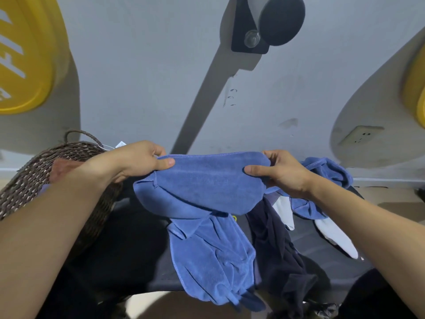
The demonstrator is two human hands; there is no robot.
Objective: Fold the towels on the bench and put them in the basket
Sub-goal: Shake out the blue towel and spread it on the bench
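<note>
A blue towel (202, 185) hangs stretched in the air between my two hands, its lower part drooping in folds toward the dark bench (128, 238). My left hand (135, 161) pinches its top left corner between thumb and fingers. My right hand (278, 172) pinches the top right corner the same way. A brown woven basket (30, 180) stands at the left behind my left forearm, with something reddish inside. More cloths lie on the bench at the right: another blue towel (326, 171), a white one (335, 236) and a dark navy one (278, 245).
A grey wall rises close behind the bench, with a black-and-grey padded fitting (271, 24) overhead. Yellow round signs (25, 54) sit at the far left and far right. A wall socket (361, 135) is at the right.
</note>
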